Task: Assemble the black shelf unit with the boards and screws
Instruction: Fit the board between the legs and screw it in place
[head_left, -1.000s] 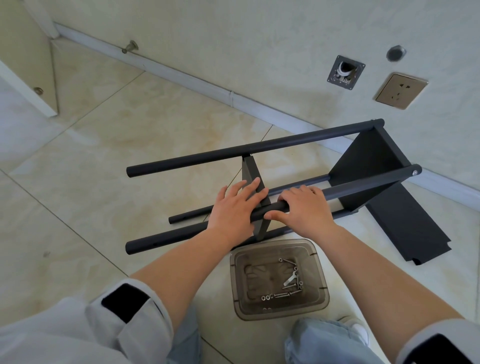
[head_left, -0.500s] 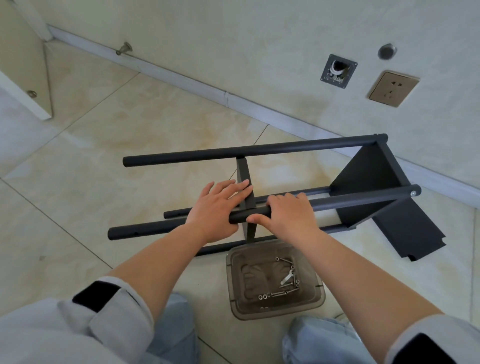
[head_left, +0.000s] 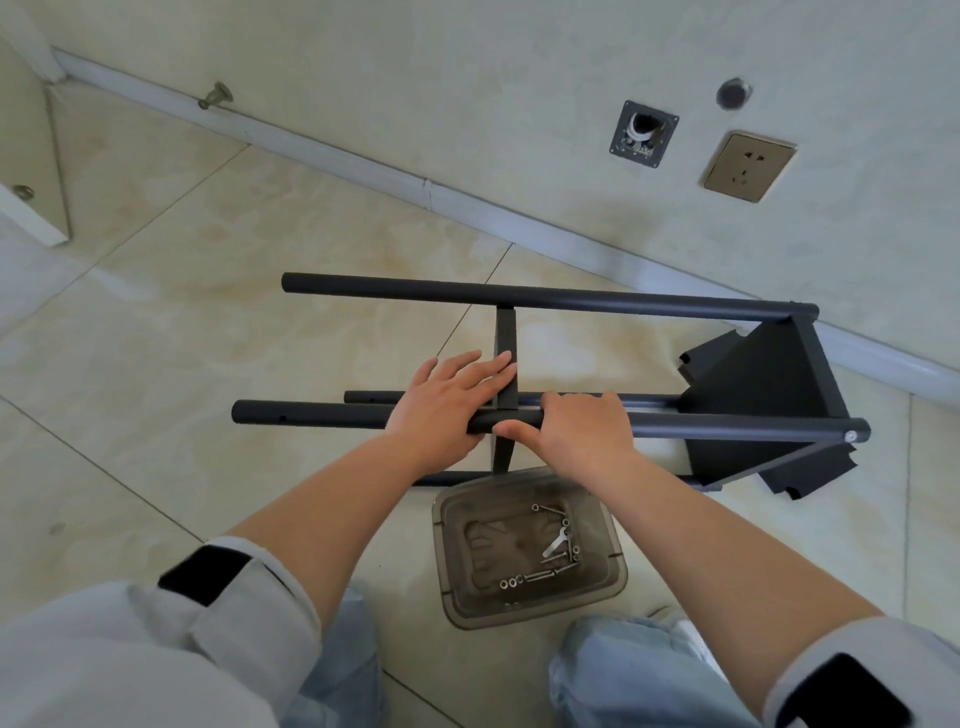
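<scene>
Both hands on the black metal shelf frame (head_left: 597, 301).
Right hand (head_left: 582, 434) grips its near round tube (head_left: 727, 427); left hand (head_left: 447, 405) lies flat against the upright black board (head_left: 505, 338).

— Any writing to read here?
— None. The black shelf unit (head_left: 571, 364) carries no label or brand on its tubes or boards.
— The tray (head_left: 613, 582) with the screws (head_left: 545, 574)?
— Bare plastic, no print that shows.
— The wall?
— A socket plate (head_left: 748, 166) with only its pin holes, no lettering that can be made out. The square fitting (head_left: 643, 134) beside it shows no marks either.
— The sleeves?
— A black patch (head_left: 205, 571) on the left cuff and one on the right, both blank.
</scene>
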